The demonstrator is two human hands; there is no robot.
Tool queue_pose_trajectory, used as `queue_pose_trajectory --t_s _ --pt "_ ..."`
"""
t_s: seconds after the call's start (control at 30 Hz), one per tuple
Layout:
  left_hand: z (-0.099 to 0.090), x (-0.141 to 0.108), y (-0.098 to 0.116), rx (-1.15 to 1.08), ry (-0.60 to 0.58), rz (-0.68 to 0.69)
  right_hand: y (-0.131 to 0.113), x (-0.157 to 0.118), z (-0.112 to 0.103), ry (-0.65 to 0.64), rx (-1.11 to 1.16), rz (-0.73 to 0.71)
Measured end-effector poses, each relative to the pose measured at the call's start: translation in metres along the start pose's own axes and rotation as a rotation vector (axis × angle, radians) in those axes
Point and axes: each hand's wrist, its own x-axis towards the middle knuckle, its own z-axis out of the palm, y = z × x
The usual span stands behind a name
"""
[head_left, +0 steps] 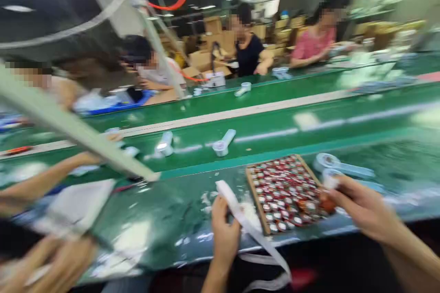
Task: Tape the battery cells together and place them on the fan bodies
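Observation:
My left hand (225, 226) is closed around a long white strip (256, 233), which curls down over the table's front edge. Beside it stands a shallow cardboard tray (256, 192) packed with several small round parts (282, 187), silvery on top with red around them. My right hand (360, 206) is at the tray's right side, its fingers pinched together. Blur and the fingers hide what they hold; something reddish and something pale show at the fingertips. Right behind that hand lies a light-blue piece (354, 169) with a round cup-like head and a flat handle.
A green conveyor belt (192, 160) runs across, carrying similar light-blue pieces (225, 142). A slanted pale post (79, 123) stands at left. Another person's hands (51, 256) work at lower left, near a white sheet-like thing (77, 206). Several people sit opposite; cables hang overhead.

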Motion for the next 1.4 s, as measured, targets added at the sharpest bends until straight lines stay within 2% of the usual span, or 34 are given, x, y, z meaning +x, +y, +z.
queue_pose_trajectory --t_s 0.07,0.13,0.23,0.33,0.37,0.5,0.57,0.63,0.7,0.77,0.83,0.9,1.03,1.13,1.2,1.27,1.3,1.4 --pt "0.003 0.015 -0.007 0.019 0.008 -0.002 -0.016 0.013 0.010 -0.089 -0.040 0.014" --pt "0.006 0.026 -0.010 0.045 0.000 0.031 -0.021 0.044 0.025 -0.188 -0.111 -0.015" --pt "0.005 0.031 -0.011 0.083 -0.025 0.075 -0.015 0.071 0.036 -0.185 -0.262 -0.142" --pt "0.006 0.028 -0.013 0.132 -0.042 0.122 -0.007 0.056 0.033 -0.069 -0.356 -0.200" --pt "0.006 0.027 -0.014 0.141 -0.044 0.138 -0.004 0.047 0.030 -0.080 -0.392 -0.190" --pt "0.007 0.024 -0.017 0.150 -0.026 0.186 0.002 0.022 0.027 -0.259 -0.524 -0.208" --pt "0.003 0.019 -0.008 0.158 0.017 0.287 0.003 0.017 0.030 -0.218 -0.504 -0.226" --pt "-0.006 0.011 0.012 0.204 0.025 0.500 0.001 0.014 0.031 -0.073 -0.395 -0.207" --pt "-0.017 0.003 0.040 0.286 -0.042 0.749 -0.005 0.008 0.028 0.068 -0.182 -0.159" --pt "-0.025 -0.002 0.070 0.361 -0.174 0.938 -0.016 -0.002 0.022 0.079 0.016 -0.112" --pt "-0.030 -0.003 0.094 0.423 -0.304 1.036 -0.029 -0.012 0.015 -0.007 0.081 -0.100" --pt "-0.033 0.000 0.110 0.515 -0.398 1.089 -0.042 -0.021 0.010 -0.072 0.052 -0.103" --pt "-0.032 0.011 0.124 0.688 -0.441 1.228 -0.057 -0.028 0.011 -0.131 0.038 -0.019" --pt "-0.028 0.015 0.132 0.737 -0.432 1.330 -0.053 -0.027 0.017 -0.217 0.119 0.083" --pt "-0.024 0.015 0.136 0.768 -0.415 1.342 -0.043 -0.027 0.022 -0.233 0.292 0.153" --pt "-0.017 0.012 0.140 0.773 -0.375 1.327 -0.030 -0.028 0.028 -0.171 0.518 0.215" --pt "-0.013 0.010 0.140 0.755 -0.344 1.312 -0.024 -0.028 0.032 -0.099 0.626 0.234" --pt "0.004 0.001 0.137 0.626 -0.214 1.260 -0.014 -0.027 0.050 0.226 0.865 0.209"
